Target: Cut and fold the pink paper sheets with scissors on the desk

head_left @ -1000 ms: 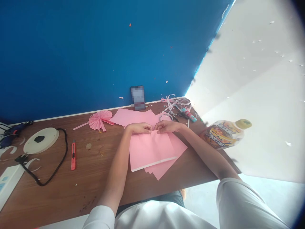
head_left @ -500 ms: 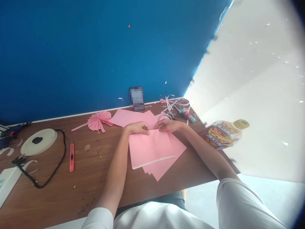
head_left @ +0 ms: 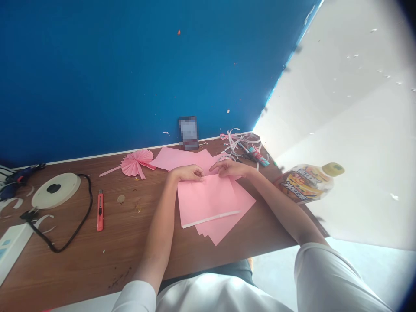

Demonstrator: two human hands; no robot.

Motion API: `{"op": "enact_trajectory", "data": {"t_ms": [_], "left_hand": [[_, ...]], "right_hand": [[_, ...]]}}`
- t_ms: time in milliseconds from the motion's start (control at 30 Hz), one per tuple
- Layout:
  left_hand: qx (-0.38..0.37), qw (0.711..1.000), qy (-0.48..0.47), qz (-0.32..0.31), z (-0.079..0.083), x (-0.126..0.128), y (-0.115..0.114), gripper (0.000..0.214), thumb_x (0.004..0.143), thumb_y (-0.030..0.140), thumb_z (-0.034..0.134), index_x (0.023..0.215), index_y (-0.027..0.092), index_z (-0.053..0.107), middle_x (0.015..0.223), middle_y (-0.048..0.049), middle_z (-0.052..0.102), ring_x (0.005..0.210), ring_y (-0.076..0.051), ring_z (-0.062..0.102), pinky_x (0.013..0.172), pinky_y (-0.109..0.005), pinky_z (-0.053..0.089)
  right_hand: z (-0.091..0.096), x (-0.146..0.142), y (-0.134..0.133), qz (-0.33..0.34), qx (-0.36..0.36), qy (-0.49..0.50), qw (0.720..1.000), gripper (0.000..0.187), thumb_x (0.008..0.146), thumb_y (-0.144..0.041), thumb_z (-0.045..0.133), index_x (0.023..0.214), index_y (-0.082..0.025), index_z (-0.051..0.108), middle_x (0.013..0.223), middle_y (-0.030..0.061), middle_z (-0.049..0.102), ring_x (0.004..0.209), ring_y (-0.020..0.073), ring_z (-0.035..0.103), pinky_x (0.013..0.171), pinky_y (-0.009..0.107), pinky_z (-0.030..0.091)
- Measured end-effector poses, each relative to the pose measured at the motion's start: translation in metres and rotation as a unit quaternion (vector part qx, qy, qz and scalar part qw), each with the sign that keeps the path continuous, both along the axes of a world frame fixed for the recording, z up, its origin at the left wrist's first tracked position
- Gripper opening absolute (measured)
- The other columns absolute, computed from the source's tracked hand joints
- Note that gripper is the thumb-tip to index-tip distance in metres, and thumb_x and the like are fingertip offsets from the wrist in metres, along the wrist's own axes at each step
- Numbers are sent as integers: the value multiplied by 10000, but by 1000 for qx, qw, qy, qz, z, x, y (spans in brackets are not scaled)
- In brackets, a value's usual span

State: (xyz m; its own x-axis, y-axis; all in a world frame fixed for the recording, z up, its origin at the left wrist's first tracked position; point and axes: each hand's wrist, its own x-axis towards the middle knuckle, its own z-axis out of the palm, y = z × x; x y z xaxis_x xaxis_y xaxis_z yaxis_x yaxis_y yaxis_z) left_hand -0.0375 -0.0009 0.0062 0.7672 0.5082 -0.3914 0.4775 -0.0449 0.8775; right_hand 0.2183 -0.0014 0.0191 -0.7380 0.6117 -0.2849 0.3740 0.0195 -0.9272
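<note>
A pink paper sheet [head_left: 206, 200] lies on the brown wooden table [head_left: 107, 247], on top of more pink sheets [head_left: 227, 225]. Its near edge carries a narrow folded strip. My left hand [head_left: 187, 173] and my right hand [head_left: 228, 168] both rest at the sheet's far edge, fingertips pinched on the paper and almost touching each other. The fingers of both hands are curled down onto the fold.
A pink pleated paper fan [head_left: 136, 163] lies at the back left. An orange box cutter [head_left: 100, 210], a round white disc [head_left: 56, 190] with a black cable, a glue gun [head_left: 13, 180], scissors and paper strips [head_left: 242, 145], and a bottle [head_left: 307, 181] at the right edge surround the sheets.
Both hands stay at the sheet's far edge. My right hand's fingers have shifted slightly along the fold. The paper has hardly moved.
</note>
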Motion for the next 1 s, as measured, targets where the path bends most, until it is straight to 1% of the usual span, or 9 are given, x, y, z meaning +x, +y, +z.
{"op": "enact_trajectory", "data": {"t_ms": [167,300,367,433,533,633,800,867,1000], "left_hand": [[-19,1000,6,6,0,-2,0,349,710,396,695,894,104,641,831,-47,631,733,-125,548,679,-227,399],[-37,999,35,2,1,-10,2,384,671,364,721,942,106,639,852,-56,640,746,-136,565,659,-222,406],[-33,998,57,6,1,-14,3,385,650,368,732,915,104,641,833,-52,641,732,-135,562,646,-218,402],[-28,996,82,14,2,-17,3,380,634,378,738,878,103,643,803,-45,641,713,-135,557,632,-219,398],[-12,993,111,37,1,-19,3,368,612,397,743,817,107,645,761,-40,641,688,-141,547,605,-220,384],[8,991,122,60,2,-22,2,368,602,436,740,759,118,641,719,-27,624,641,-132,515,568,-221,349],[50,988,123,76,7,-26,2,392,612,501,718,664,132,594,592,11,527,540,-98,404,514,-232,255],[58,988,112,89,9,-27,1,399,611,509,715,659,135,587,584,17,514,542,-96,395,517,-231,251],[45,991,72,99,9,-30,1,357,598,453,732,705,130,627,647,2,569,610,-110,458,558,-219,302]], "right_hand": [[-4,4,4,12,11,-21,1000,481,697,-152,556,1173,-164,623,635,-33,527,597,102,447,598,231,358],[-9,10,9,15,62,-58,996,378,727,-173,562,1089,-186,672,883,39,608,785,145,518,685,244,406],[-10,12,11,-2,75,-69,995,312,755,-213,568,1045,-201,685,990,57,605,842,160,525,693,242,421],[-10,11,11,-42,76,-87,992,273,778,-257,565,1022,-215,681,1012,60,590,809,157,519,634,236,425],[-4,8,7,-97,79,-119,985,249,798,-286,540,1001,-219,668,959,54,571,705,133,488,541,225,396],[4,4,2,-111,95,-137,980,232,803,-286,523,966,-206,667,903,44,570,683,125,478,550,228,389],[9,2,1,-83,117,-72,987,232,812,-352,529,840,-164,661,912,45,605,822,150,525,721,259,416],[7,5,2,-64,122,-61,989,255,777,-399,579,788,-154,650,825,28,591,771,145,518,700,263,408],[2,11,6,-56,138,-66,987,282,720,-420,635,665,-144,610,680,-7,518,651,115,462,625,255,373]]}}
